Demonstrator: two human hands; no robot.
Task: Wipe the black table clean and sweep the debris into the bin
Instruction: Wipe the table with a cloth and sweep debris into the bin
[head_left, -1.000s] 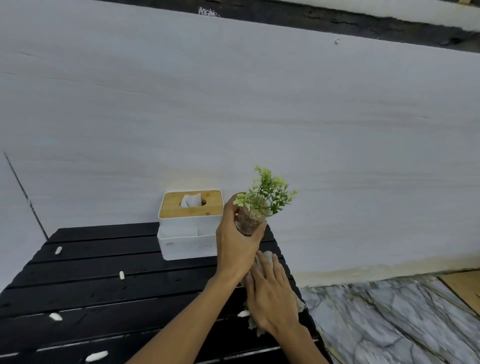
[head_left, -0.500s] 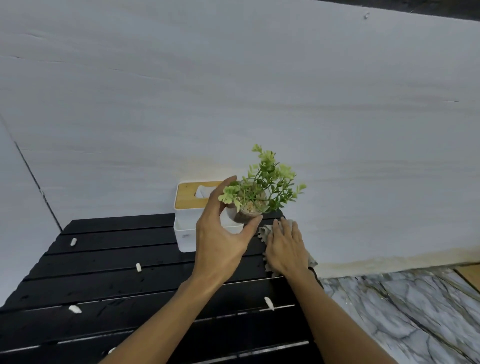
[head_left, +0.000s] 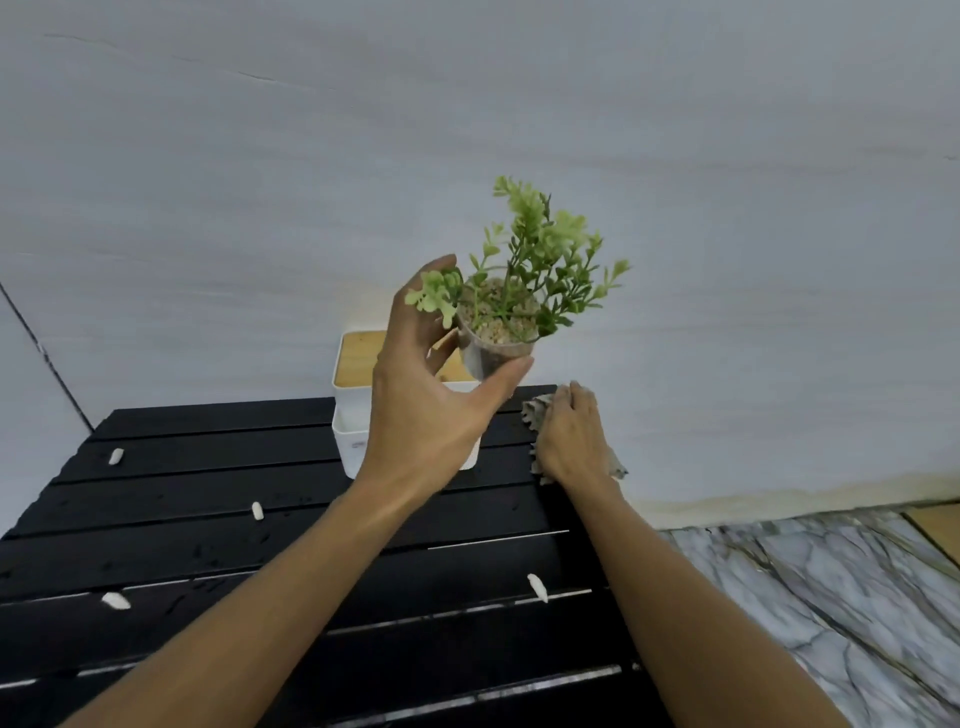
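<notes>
The black slatted table (head_left: 218, 525) fills the lower left of the head view. Several small white debris pieces lie on it, among them one (head_left: 257, 510) near the middle, one (head_left: 537, 587) at the right and one (head_left: 115, 456) at the far left. My left hand (head_left: 431, 410) holds a small potted plant (head_left: 506, 332) lifted above the table's far right corner. My right hand (head_left: 571, 441) presses flat on a grey cloth (head_left: 535, 415) at that corner, under where the plant hangs. No bin is in view.
A white tissue box with a wooden lid (head_left: 358, 358) stands at the table's back edge, partly behind my left hand. A white wall (head_left: 727, 260) rises right behind the table. Marbled floor tiles (head_left: 831, 597) lie to the right.
My left hand has raised the plant higher off the table. My right hand has slid the cloth away from me to the far right corner, leaving a white piece behind it.
</notes>
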